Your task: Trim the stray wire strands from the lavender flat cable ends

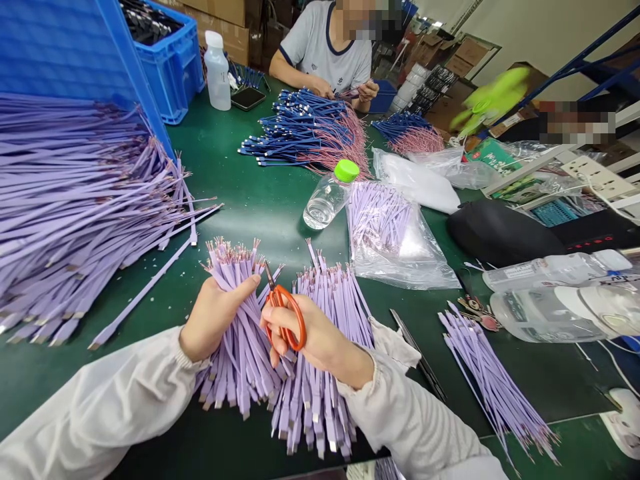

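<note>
My left hand (215, 317) grips a thick bundle of lilac flat cables (240, 347), their stripped ends fanning upward. My right hand (315, 333) is shut on orange-handled scissors (286, 320), whose steel blades point up and away from me, just right of that bundle. Directly below my right hand lies a second lilac cable bundle (320, 373). A large heap of lilac cables (75, 213) spreads across the table at the left. A thinner lilac bundle (495, 380) lies at the right, beyond a pair of long metal tweezers (419, 355).
A clear plastic bag of lilac cables (390, 240) and a water bottle (330, 193) stand on the green table mat (250, 207). Opposite, a co-worker (325, 53) handles blue cables with pink wires (305, 130). A blue crate (170, 67) stands far left; bottles and a black pouch (500, 233) lie right.
</note>
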Demonstrator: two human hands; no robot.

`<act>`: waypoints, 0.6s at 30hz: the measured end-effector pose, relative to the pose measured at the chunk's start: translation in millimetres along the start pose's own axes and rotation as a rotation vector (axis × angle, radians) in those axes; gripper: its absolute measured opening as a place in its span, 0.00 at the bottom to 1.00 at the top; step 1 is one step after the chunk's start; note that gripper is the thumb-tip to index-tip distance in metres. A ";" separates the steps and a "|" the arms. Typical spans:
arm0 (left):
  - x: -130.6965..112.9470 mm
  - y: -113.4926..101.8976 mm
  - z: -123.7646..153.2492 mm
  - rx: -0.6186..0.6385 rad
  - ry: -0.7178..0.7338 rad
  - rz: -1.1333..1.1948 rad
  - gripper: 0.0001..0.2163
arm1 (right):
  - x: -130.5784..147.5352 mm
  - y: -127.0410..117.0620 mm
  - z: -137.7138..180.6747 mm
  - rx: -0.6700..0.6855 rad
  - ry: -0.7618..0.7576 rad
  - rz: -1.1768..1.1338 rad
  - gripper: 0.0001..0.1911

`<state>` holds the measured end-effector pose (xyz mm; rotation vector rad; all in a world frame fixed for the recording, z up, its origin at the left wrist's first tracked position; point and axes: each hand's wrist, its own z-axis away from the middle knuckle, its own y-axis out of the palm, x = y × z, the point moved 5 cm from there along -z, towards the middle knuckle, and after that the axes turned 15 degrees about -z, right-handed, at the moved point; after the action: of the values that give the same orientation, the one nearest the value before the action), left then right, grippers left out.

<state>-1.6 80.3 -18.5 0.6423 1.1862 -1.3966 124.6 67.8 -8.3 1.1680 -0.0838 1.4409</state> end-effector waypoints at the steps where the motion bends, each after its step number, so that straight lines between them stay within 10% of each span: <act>1: -0.1 0.1 0.0 0.002 0.004 -0.006 0.16 | 0.1 -0.5 -0.2 -0.003 -0.009 0.008 0.14; 18: -1.7 6.3 2.6 0.071 -0.007 0.074 0.20 | 42.5 -10.7 7.2 -0.294 -0.830 0.762 0.21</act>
<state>5.3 79.6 -17.9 0.7236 1.1006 -1.3828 146.7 96.2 17.6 1.4837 -1.3914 1.3899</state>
